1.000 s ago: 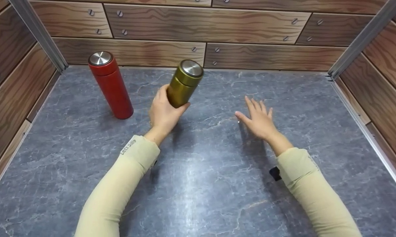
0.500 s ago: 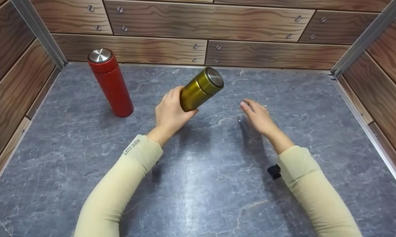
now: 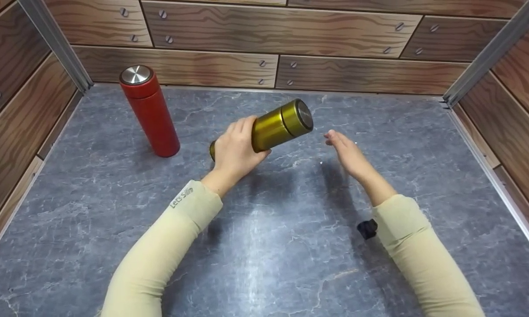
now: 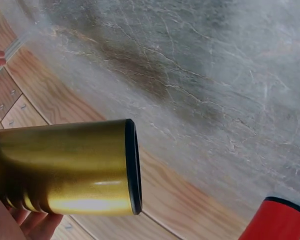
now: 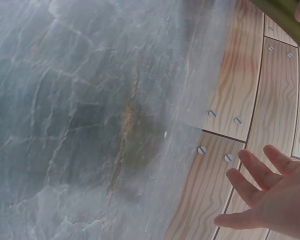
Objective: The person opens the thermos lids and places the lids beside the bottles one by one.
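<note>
My left hand [image 3: 238, 149] grips a gold-green thermos flask [image 3: 273, 130] round its body, above the table. The flask tilts nearly level, its steel-topped lid pointing right and its black-rimmed base end showing in the left wrist view, where the flask body [image 4: 75, 170] fills the lower left. To the right of the lid, my right hand [image 3: 347, 152] is held in the air with nothing in it, palm turned toward the flask. Its fingers [image 5: 260, 172] are spread and relaxed in the right wrist view. A red thermos flask [image 3: 152, 116] stands upright on the left of the table.
The grey marble-patterned table [image 3: 264, 246] is bounded by wood-print panels [image 3: 216, 70] at the back and both sides. Metal corner posts [image 3: 484, 53] rise at the back corners. A small black device [image 3: 367, 229] sits at the right sleeve cuff.
The gold-green flask has tipped from near upright to almost level, its lid swinging right and down. My left hand shifted slightly right. My right hand turned edge-on, its fingers drawn closer together in the head view.
</note>
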Demonstrator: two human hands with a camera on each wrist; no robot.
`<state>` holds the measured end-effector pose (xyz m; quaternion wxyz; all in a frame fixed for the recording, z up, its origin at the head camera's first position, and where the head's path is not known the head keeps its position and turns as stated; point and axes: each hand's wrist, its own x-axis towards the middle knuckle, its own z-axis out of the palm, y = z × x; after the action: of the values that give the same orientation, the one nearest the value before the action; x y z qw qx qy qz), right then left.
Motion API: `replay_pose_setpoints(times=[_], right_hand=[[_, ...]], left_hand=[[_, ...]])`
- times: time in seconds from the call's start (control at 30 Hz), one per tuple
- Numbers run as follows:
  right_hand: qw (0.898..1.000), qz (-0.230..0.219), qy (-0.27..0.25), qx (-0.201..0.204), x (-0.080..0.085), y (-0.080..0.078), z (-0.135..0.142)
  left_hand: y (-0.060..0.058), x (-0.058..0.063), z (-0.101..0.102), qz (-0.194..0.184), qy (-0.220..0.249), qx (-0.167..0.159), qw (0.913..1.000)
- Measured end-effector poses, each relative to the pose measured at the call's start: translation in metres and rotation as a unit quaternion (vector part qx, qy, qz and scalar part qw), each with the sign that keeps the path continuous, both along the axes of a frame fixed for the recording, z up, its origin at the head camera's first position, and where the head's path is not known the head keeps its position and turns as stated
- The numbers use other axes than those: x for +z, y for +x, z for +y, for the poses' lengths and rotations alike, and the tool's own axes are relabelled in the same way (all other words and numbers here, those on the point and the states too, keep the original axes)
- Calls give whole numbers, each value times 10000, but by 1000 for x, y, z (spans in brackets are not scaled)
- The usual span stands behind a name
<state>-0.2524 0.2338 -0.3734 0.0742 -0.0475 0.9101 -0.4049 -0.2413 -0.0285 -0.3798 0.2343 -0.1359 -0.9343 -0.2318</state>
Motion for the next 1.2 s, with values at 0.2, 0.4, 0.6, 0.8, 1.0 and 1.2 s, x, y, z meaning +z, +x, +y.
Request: replay_pose_setpoints(times=[0.2,0.4,0.6,0.8,1.0,1.2], right_hand=[[9997,-14,-244,73,7,3,-3],[9987,87,-460,188,18,8,-8],[9971,37,-723,243,23,10,-13],[9902,-48,-1362,288,24,10,-16],[9887,9,-1468,297,28,9,-21],[9910,138,-1301,273,33,11,-25]], left_hand=[[1,-3,2,321,-235,4,9992],[0,-5,2,506,-340,-50,9981],[1,-6,3,605,-528,-113,9967],[1,-3,5,402,-814,-136,9958],[4,-4,8,443,-1096,-236,9927],[7,-5,12,369,-1205,-366,9914]])
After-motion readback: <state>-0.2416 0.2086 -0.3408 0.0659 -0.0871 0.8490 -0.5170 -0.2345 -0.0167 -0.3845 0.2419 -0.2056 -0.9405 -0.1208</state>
